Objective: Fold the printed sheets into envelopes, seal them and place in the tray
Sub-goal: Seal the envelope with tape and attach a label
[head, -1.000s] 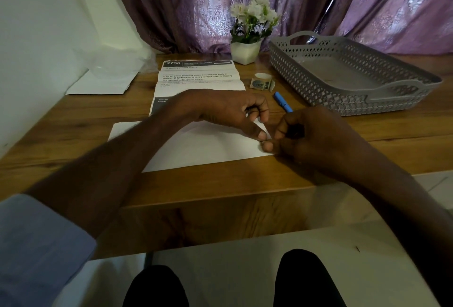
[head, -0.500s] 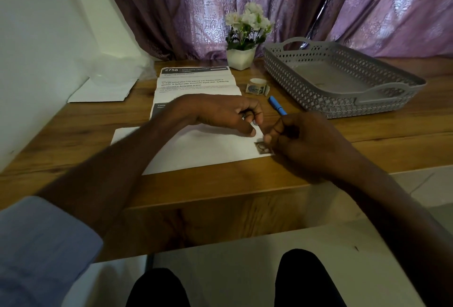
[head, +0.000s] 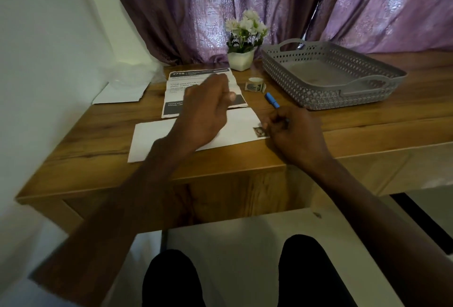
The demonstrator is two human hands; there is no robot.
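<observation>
The wooden table [head: 318,149] is taken as reference. At its far right the grey tray [head: 382,71] stands with nothing seen inside. The white envelope [head: 157,137] lies flat near its front edge, with the printed sheet [head: 176,91] just behind. The left hand [head: 208,105] is raised over both, blurred, fingers loosely curled; no held object can be made out. The right hand [head: 296,135] is curled round a blue pen [head: 272,100], fingertips beside the stamp [head: 260,132] at the envelope's right corner. An unpressed stamp could lift. The envelope's flap and seal are not visible.
</observation>
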